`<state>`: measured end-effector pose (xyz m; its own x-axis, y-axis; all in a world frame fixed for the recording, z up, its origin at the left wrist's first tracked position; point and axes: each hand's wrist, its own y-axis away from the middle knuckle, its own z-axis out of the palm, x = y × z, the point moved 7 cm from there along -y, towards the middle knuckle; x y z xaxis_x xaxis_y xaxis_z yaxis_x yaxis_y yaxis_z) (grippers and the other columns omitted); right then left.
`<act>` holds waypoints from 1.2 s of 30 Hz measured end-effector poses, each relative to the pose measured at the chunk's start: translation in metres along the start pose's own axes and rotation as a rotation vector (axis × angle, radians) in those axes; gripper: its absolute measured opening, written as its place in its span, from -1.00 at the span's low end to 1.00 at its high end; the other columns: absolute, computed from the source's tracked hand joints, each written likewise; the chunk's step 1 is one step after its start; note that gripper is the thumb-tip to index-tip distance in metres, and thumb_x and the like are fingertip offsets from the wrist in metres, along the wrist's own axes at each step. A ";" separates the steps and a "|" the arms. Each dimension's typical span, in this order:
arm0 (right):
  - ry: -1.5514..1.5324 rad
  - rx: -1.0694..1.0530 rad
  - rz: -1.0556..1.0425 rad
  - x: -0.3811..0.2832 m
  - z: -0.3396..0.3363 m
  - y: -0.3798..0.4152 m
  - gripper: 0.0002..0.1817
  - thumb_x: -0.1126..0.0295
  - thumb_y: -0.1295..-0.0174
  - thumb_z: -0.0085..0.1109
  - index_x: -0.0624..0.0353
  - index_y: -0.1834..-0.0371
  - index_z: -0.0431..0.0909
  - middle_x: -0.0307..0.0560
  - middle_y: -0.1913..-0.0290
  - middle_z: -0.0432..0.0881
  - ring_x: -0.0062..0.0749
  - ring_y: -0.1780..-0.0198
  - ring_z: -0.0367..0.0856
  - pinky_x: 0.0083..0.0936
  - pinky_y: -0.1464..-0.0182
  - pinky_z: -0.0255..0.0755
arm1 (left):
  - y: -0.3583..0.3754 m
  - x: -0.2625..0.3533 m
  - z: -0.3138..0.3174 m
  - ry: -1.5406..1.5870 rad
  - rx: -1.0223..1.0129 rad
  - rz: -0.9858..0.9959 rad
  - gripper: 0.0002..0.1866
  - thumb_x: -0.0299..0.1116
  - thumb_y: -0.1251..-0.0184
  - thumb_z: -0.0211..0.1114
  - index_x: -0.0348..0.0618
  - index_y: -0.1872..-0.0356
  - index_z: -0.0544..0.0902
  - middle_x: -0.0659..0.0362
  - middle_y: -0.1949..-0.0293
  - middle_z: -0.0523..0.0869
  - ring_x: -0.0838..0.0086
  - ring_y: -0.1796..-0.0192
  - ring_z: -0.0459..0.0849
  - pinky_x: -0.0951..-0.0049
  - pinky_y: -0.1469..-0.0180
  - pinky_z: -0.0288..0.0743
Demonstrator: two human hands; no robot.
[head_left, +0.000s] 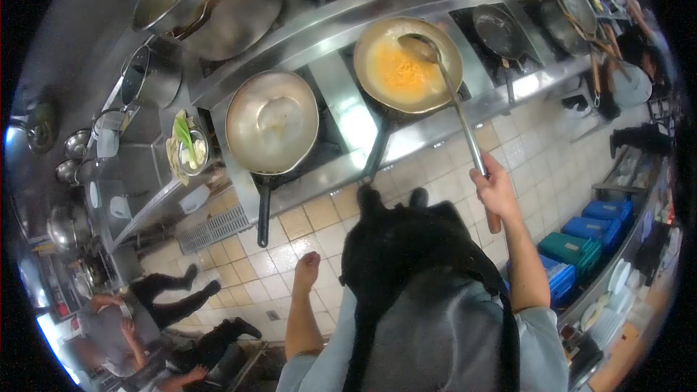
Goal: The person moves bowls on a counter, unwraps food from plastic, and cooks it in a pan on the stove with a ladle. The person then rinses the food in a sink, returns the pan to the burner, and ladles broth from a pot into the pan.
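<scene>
My right hand (494, 187) is wrapped round the long handle of a ladle (465, 131). The ladle's bowl rests in a wide frying pan (369, 93) on the stove, at the edge of a yellow-orange liquid with a thicker orange patch (406, 72) in its middle. My left hand (307, 270) hangs low above the floor with its fingers curled in, nothing visible in it and touching nothing. To the left, a second frying pan (243, 127) sits on a burner with a little clear liquid or sheen in it.
A small dark pan (498, 33) and stacked woks (570, 11) stand on the right burners. Large pots (236, 11) line the back. A bowl of pale pieces with a green leaf (190, 147) is at left. Two people (127, 330) are lower left; blue and green crates (570, 249) lower right.
</scene>
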<state>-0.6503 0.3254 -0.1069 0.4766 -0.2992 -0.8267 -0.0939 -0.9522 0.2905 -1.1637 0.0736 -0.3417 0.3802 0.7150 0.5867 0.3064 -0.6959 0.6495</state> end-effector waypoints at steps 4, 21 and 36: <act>-0.027 0.039 0.034 0.002 -0.003 -0.002 -0.45 0.42 -0.28 0.12 0.38 -0.32 0.32 -0.14 0.41 0.54 -0.61 0.51 0.42 -0.58 0.50 0.32 | 0.015 -0.007 0.000 0.019 -0.018 -0.079 -0.61 -0.18 -0.36 0.27 -0.30 -0.03 0.65 0.00 0.09 0.75 0.35 0.03 0.68 0.40 -0.07 0.51; -0.906 -0.205 0.416 -0.031 0.021 0.011 -0.50 0.45 -0.23 0.07 0.34 -0.26 0.34 -0.26 0.51 0.41 -0.64 0.73 0.26 -0.61 0.72 0.19 | 0.007 -0.015 0.005 -0.022 0.022 -0.021 -0.61 -0.17 -0.36 0.25 -0.29 -0.02 0.65 -0.04 0.09 0.75 0.27 0.00 0.70 0.37 -0.09 0.51; -0.386 -0.190 0.288 -0.023 0.003 0.024 -0.49 0.52 -0.24 0.08 0.29 -0.30 0.34 -0.32 0.59 0.41 -0.65 0.73 0.35 -0.63 0.68 0.25 | 0.003 -0.017 0.012 0.029 -0.003 -0.043 -0.61 -0.17 -0.36 0.28 -0.29 -0.01 0.66 -0.03 0.12 0.75 0.32 0.04 0.69 0.39 -0.07 0.51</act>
<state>-0.6664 0.3089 -0.0819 0.0944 -0.5822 -0.8075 0.0039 -0.8109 0.5851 -1.1591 0.0586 -0.3555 0.3416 0.7456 0.5722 0.3190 -0.6646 0.6756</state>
